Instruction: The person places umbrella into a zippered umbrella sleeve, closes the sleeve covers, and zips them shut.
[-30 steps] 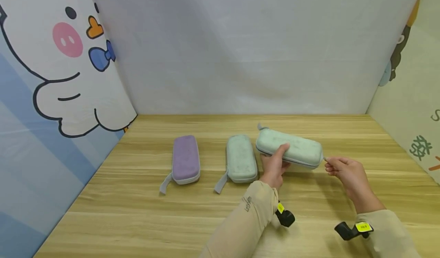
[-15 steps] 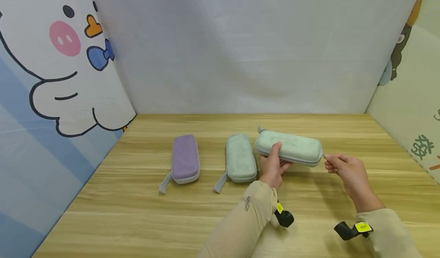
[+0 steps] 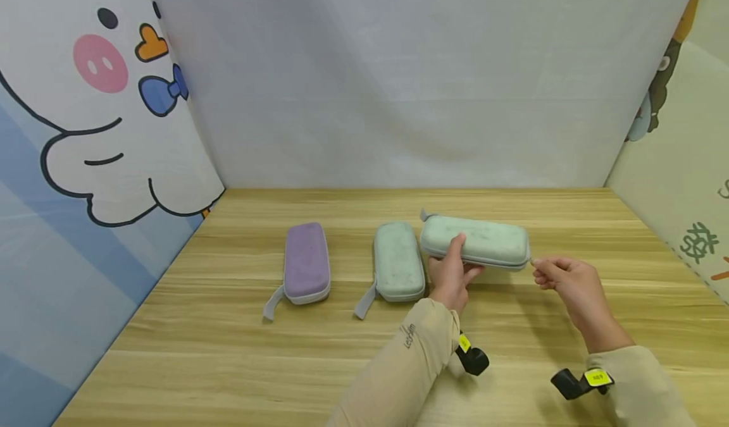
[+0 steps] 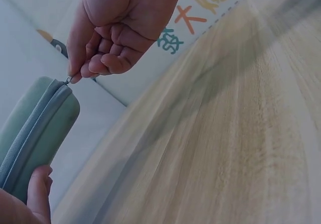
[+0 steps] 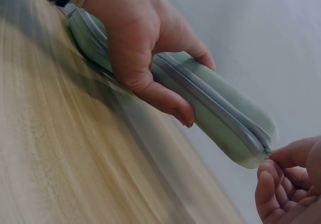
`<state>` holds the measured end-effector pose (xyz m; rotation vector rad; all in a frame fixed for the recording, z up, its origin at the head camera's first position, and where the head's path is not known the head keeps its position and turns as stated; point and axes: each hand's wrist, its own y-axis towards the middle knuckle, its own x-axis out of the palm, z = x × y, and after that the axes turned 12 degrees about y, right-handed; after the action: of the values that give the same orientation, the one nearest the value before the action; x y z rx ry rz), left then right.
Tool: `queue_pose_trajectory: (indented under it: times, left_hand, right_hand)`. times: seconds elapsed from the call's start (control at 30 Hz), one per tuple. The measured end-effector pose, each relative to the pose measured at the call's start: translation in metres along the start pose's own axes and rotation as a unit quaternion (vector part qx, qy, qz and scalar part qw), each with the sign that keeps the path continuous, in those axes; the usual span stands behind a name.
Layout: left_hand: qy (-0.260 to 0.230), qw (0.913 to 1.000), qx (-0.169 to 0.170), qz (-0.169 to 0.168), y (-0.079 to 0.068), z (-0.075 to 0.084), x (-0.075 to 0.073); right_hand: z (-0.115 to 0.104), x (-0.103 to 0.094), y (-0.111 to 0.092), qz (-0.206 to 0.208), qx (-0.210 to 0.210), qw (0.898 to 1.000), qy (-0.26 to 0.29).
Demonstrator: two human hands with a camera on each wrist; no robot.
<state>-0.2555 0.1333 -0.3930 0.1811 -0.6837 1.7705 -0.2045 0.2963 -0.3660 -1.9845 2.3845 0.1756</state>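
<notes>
My left hand (image 3: 450, 278) grips a light green zippered case (image 3: 478, 240) from its near side, thumb on top and fingers underneath, holding it above the table. With thumb and forefinger my right hand (image 3: 569, 284) pinches the small zipper pull (image 4: 68, 80) at the case's right end. The zipper (image 5: 210, 97) along the near side looks closed in the right wrist view. A grey strap (image 3: 424, 214) sticks out at the case's left end. A second light green case (image 3: 398, 262) lies on the table just left of the held one.
Farther left on the wooden table (image 3: 228, 351) lies a purple zippered case (image 3: 307, 259), its grey strap toward me. A white cloth wall (image 3: 398, 79) rises behind the table, with printed panels at both sides.
The held case and the right hand at its zipper pull have shifted slightly left, and the case sits more level. Both grips stay the same. The other cases stay where they lie.
</notes>
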Motion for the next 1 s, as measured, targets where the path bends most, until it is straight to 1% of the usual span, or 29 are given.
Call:
queue_pose_trajectory:
  times: [0.13, 0.27, 0.33, 0.43, 0.5, 0.57, 0.67, 0.87, 1.0]
  left_hand:
    - [-0.01, 0.9999, 0.004, -0.004, -0.0005, -0.0006, -0.0007]
    - [-0.013, 0.9997, -0.008, -0.017, -0.0013, 0.0008, -0.0025]
    - [-0.006, 0.9996, -0.016, -0.021, -0.0022, 0.0022, -0.0037]
    - [0.01, 0.9995, -0.025, -0.018, -0.0031, 0.0028, -0.0048]
    - [0.007, 0.9995, -0.025, -0.016, -0.0031, 0.0036, -0.006]
    - [-0.002, 0.9996, -0.024, -0.014, -0.0038, 0.0026, -0.0053]
    - [-0.018, 0.9996, -0.015, -0.014, -0.005, 0.0018, -0.0043]
    - [-0.03, 0.9995, -0.004, -0.002, -0.0069, 0.002, -0.0016]
    - [-0.044, 0.999, -0.003, 0.003, -0.0072, 0.002, 0.0006]
  right_hand:
    - [0.0007, 0.0011, -0.0008, -0.001, 0.0, 1.0, -0.016]
    - [0.0014, -0.0003, -0.0018, 0.0, -0.001, 1.0, -0.005]
    - [0.0011, -0.0021, -0.0021, 0.001, -0.002, 1.0, 0.017]
    - [0.0, -0.0054, -0.0022, 0.011, 0.0, 0.997, 0.08]
    - [-0.0012, -0.0058, -0.0007, 0.019, -0.002, 0.993, 0.115]
    - [-0.0027, -0.0074, -0.0011, 0.027, -0.002, 0.991, 0.131]
    - [-0.0048, -0.0086, -0.0028, 0.029, 0.001, 0.993, 0.114]
    - [-0.0052, -0.0078, -0.0066, 0.036, -0.001, 0.999, 0.033]
    - [-0.0051, -0.0065, -0.0068, 0.042, -0.008, 0.999, -0.005]
